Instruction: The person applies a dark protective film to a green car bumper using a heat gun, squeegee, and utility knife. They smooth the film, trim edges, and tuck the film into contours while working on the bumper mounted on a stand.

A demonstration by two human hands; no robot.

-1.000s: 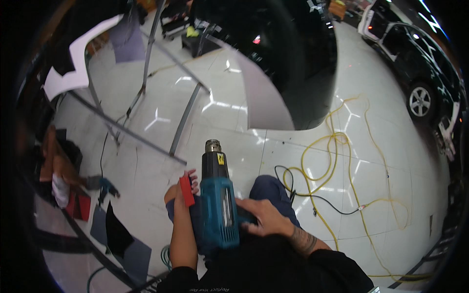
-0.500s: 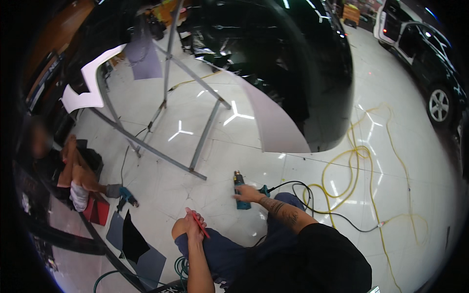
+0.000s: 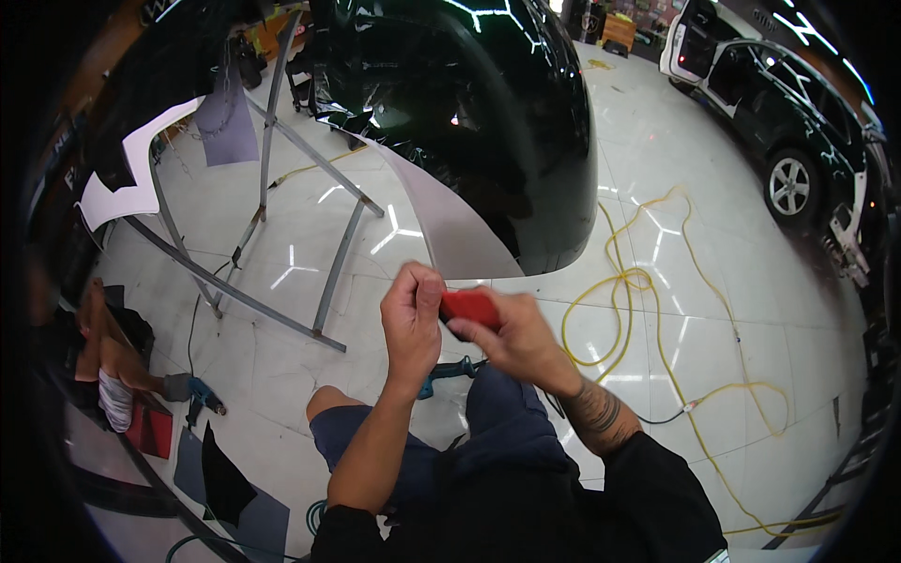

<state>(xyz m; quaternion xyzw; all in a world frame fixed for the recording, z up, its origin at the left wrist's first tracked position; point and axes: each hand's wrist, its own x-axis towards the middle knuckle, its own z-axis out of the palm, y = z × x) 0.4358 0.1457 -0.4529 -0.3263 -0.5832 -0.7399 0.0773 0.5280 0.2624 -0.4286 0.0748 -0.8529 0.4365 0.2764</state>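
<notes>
My left hand [image 3: 413, 314] is closed, its thumb pressed over curled fingers. Whether anything is inside them is hidden. Beside it, my right hand [image 3: 526, 338] grips a flat red squeegee-like card [image 3: 471, 310] with a dark edge, which reaches close to the left hand. Both hands are in front of the lower edge of a glossy dark car body panel [image 3: 554, 178], where a pale pinkish sheet [image 3: 469, 235] hangs down. A teal heat gun [image 3: 450, 373] lies on the floor beyond my knees, partly covered by my arm and leg.
A metal stand [image 3: 328, 272] spreads its legs at left. Yellow cord [image 3: 627, 281] loops over the floor at right, near a dark car [image 3: 779, 122]. A seated person [image 3: 117, 357] is at far left, beside a second heat gun [image 3: 202, 399] and dark sheets [image 3: 230, 488].
My right hand has left the heat gun and come up, now holding the red card. My left hand, which had the red piece by my knee, has risen too. The view has shifted right.
</notes>
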